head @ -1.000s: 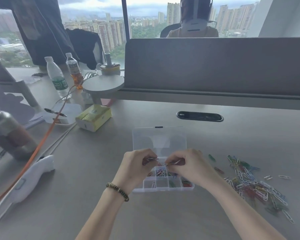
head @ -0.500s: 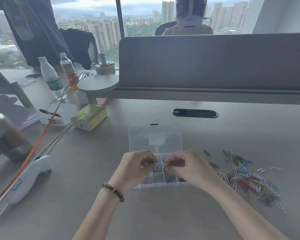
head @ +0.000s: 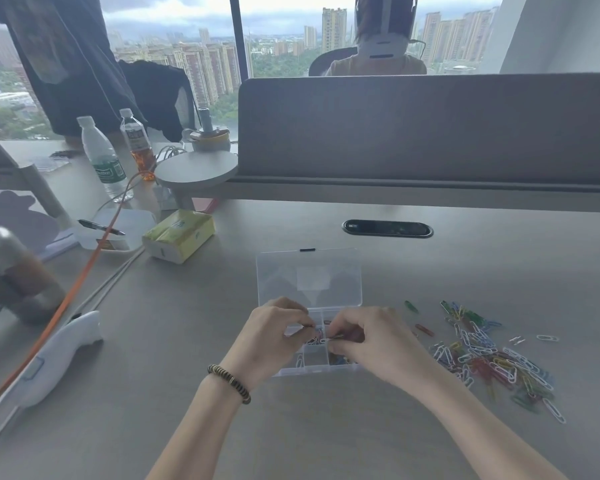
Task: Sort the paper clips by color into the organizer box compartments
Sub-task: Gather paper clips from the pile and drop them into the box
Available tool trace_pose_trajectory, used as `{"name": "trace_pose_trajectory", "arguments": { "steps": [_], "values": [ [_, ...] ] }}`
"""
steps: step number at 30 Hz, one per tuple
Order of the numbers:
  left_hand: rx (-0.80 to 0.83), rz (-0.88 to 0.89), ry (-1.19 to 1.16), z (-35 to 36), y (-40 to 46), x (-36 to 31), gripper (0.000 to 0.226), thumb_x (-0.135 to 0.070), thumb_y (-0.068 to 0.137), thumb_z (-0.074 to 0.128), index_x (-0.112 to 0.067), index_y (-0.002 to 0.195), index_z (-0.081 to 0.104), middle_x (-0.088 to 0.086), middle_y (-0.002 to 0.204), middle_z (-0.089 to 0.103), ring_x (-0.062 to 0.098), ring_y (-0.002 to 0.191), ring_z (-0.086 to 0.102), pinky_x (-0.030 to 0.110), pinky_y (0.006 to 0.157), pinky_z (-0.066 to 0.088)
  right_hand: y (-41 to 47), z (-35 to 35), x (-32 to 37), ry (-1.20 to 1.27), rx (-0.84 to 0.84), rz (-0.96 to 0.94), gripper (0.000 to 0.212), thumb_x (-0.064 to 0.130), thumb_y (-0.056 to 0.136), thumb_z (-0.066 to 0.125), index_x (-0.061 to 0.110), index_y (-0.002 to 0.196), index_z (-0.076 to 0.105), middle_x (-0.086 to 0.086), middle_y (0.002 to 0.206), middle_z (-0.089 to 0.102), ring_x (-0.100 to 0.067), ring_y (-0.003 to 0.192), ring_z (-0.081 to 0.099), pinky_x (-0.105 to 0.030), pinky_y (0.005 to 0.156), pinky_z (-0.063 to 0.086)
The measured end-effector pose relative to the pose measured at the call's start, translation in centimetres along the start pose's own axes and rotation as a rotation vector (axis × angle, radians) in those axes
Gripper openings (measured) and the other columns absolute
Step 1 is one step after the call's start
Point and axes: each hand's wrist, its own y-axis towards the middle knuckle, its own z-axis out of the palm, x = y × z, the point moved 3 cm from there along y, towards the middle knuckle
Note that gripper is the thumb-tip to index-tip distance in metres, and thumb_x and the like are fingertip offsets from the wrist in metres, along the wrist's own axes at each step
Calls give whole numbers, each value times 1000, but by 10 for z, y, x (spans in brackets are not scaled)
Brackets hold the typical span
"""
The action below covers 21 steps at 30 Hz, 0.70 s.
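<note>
Your left hand [head: 274,336] and right hand [head: 371,341] meet over the middle of the organizer box [head: 314,367], fingers curled in tight; each pinches something small and thin at the fingertips, most likely paper clips tangled together, though their colour is too fine to read; the two pinches sit almost touching above the box's central compartments.

The box lies just near of its clear lid [head: 309,277], which is folded open and flat on the desk [head: 326,427] on the far side; a few clips show in the compartments between and under your hands, white ones at the near left and darker ones at the near right, but which colour goes where is partly hidden by your knuckles.

The unsorted pile [head: 489,355] lies to the right of the box, spread loosely, with a stray green clip [head: 411,306] and a red clip [head: 424,329] between pile and box.

By my reading you are mid-sort, pulling apart linked clips before dropping them; much of the pile remains. The next move calls for freeing the clips, then releasing each over the compartment matching its colour; keep your hands low so nothing bounces across a divider.

Far left stand two bottles [head: 101,157], a tissue pack [head: 179,235] and an orange cable [head: 66,303].
</note>
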Motion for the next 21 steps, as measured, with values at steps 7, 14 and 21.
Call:
{"name": "trace_pose_trajectory", "arguments": {
  "steps": [7,14,21],
  "values": [
    [-5,8,23,1,1,2,14,-22,87,66,-29,96,75,-15,105,62,-6,89,53,1,75,33,-3,-2,5,-90,22,-35,5,20,78,75,25,77,76,16,61,65,10,65,58,-5,61,41],
    [19,29,40,5,1,2,12,-22,86,69,-30,89,77,-14,104,63,-2,91,55,2,76,34,-1,-2,3,-34,-5,-24,12,16,77,74,26,82,69,11,76,73,4,66,63,-7,61,43],
    [-36,43,44,5,-1,3,11,-23,85,69,-31,90,74,-17,103,62,-11,85,50,7,74,34,2,2,0,75,-19,44,10,18,74,77,25,76,70,11,73,73,-4,62,68,-22,60,54]
  ]
}}
